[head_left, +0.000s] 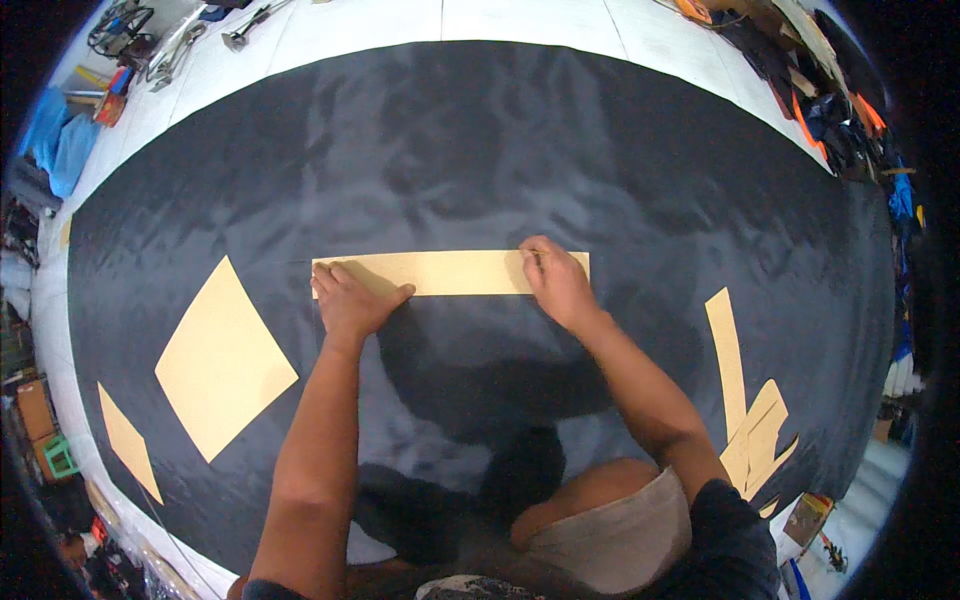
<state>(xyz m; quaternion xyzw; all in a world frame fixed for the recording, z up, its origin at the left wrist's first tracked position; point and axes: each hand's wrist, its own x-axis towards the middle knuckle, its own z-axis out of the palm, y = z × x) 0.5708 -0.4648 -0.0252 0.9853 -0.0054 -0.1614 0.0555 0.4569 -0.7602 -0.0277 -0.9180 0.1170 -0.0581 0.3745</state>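
A long, straight strip of tan card [455, 273] lies crosswise on a wide sheet of black fabric [460, 150]. My left hand [350, 300] rests on the strip's left end, thumb and fingers spread, pressing it flat. Over the strip's right part, my right hand [558, 280] is closed in a pinch with its fingertips at the upper edge. A thin, pen-like stick [531, 251] shows at those fingertips; most of it is hidden by the fingers.
Left of my arm lies a large four-sided card piece [226, 360], with a narrower card piece [130, 443] beyond it. At right are a long curved card strip [729, 360] and several overlapping card pieces [757, 440]. Dark and orange items [810, 100] lie beyond the fabric.
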